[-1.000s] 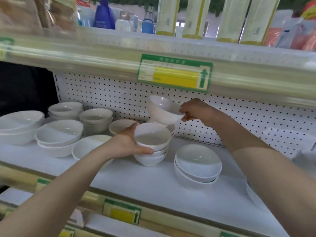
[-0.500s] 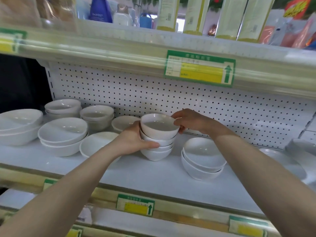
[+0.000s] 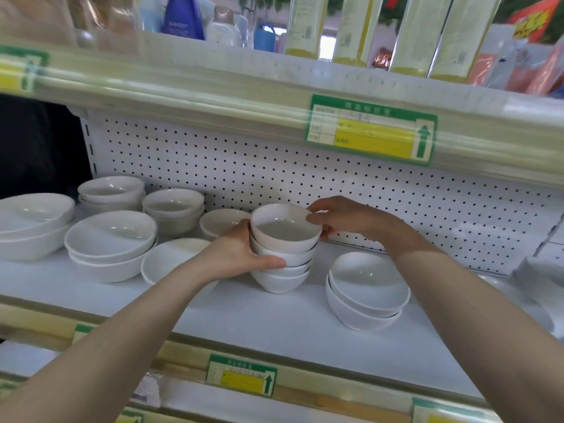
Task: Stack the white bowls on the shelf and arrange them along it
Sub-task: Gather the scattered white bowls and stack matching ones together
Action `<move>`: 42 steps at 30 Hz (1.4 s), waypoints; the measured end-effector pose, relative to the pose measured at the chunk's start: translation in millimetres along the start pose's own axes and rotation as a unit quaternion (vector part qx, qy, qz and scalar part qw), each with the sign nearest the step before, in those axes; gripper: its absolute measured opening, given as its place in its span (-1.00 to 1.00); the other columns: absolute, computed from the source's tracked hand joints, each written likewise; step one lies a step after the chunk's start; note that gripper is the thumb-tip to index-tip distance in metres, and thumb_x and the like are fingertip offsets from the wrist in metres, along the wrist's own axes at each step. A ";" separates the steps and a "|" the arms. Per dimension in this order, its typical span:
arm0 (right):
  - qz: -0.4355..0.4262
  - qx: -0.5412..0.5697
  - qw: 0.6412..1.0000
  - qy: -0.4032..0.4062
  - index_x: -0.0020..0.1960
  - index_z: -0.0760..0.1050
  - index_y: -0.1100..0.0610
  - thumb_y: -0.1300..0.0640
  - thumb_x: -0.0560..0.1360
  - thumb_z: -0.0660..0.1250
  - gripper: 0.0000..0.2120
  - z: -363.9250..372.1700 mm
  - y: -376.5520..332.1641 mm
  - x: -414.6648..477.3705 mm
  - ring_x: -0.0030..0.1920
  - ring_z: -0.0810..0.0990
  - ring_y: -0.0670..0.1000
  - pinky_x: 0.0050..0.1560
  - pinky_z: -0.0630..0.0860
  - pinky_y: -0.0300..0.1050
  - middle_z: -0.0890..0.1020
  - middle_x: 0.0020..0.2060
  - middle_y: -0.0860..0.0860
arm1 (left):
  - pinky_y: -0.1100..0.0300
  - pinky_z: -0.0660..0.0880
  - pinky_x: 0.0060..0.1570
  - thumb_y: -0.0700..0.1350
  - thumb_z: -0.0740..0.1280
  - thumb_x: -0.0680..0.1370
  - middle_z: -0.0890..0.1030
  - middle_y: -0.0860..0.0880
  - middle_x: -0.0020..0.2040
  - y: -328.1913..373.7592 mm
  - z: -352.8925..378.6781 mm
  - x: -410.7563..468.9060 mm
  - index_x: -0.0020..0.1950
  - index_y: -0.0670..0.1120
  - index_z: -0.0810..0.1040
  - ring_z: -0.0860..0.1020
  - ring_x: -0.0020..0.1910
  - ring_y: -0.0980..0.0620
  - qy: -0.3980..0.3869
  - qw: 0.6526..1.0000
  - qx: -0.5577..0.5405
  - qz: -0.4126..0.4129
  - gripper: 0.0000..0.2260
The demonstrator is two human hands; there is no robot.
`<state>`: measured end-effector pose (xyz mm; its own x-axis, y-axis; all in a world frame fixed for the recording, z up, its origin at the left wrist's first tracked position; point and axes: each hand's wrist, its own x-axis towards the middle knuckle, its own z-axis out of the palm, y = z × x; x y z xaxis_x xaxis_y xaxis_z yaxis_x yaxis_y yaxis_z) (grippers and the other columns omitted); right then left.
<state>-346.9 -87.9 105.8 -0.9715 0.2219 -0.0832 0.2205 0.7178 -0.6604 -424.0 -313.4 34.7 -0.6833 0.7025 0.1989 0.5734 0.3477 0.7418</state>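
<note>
A stack of several small white bowls point(image 3: 283, 261) stands in the middle of the white shelf point(image 3: 274, 325). My left hand point(image 3: 238, 254) grips the stack's left side, thumb across the front. My right hand point(image 3: 341, 218) pinches the right rim of the top bowl point(image 3: 285, 230), which sits nested on the stack. To the right lies a low stack of wider white bowls point(image 3: 366, 288). More white bowls point(image 3: 111, 242) stand in stacks at the left.
A perforated white back panel point(image 3: 396, 215) closes the shelf behind. The upper shelf edge point(image 3: 213, 96) with a green and yellow price tag point(image 3: 372, 132) hangs close above. Single bowls point(image 3: 174, 261) lie left of my hand. Another white dish point(image 3: 540, 279) is at the far right.
One second ago my right hand held a tilted bowl in the air. It has come down onto the stack, and now sits nested as the top bowl. My left hand stayed on the stack.
</note>
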 end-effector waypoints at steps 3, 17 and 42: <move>0.036 0.014 0.999 0.034 0.06 0.63 0.11 -0.03 0.56 0.28 -0.74 -17.8 1.3 11.8 -0.24 0.51 0.00 -0.10 0.42 -0.15 0.64 -0.34 0.06 | 0.38 0.40 0.04 0.13 0.54 0.37 0.52 0.17 0.21 -3.1 -7.2 2.3 0.36 0.03 0.34 0.50 0.18 0.18 -0.017 1.000 0.004 -0.007 -0.34; 0.191 -0.154 0.969 -0.041 -0.02 0.43 0.23 0.09 0.66 0.13 -0.78 -5.9 25.5 85.3 -0.24 0.62 -0.12 -0.27 0.47 -0.34 0.64 -0.33 -0.03 | 0.14 0.41 0.25 0.34 -0.04 0.46 0.61 0.08 0.25 -11.7 -32.1 28.8 0.32 0.09 0.51 0.55 0.22 0.06 0.061 0.995 0.074 0.009 -0.38; 0.186 0.086 0.963 0.173 -0.11 0.39 0.23 0.24 0.59 0.08 -0.83 -67.9 36.1 -10.5 -0.64 0.44 -0.07 -0.39 0.28 -0.23 0.62 -0.42 0.18 | 0.30 0.33 0.13 -0.20 0.20 0.65 0.57 -0.09 0.25 -6.8 -13.4 -4.0 0.35 -0.09 0.51 0.51 0.18 -0.01 0.187 0.982 0.020 0.030 -0.71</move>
<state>-322.8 -19.5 133.5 -0.7346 0.6704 -0.1044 0.5010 0.4322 -0.7498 -431.3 -326.9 37.5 -0.7614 0.4479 0.4686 0.6300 0.3413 0.6976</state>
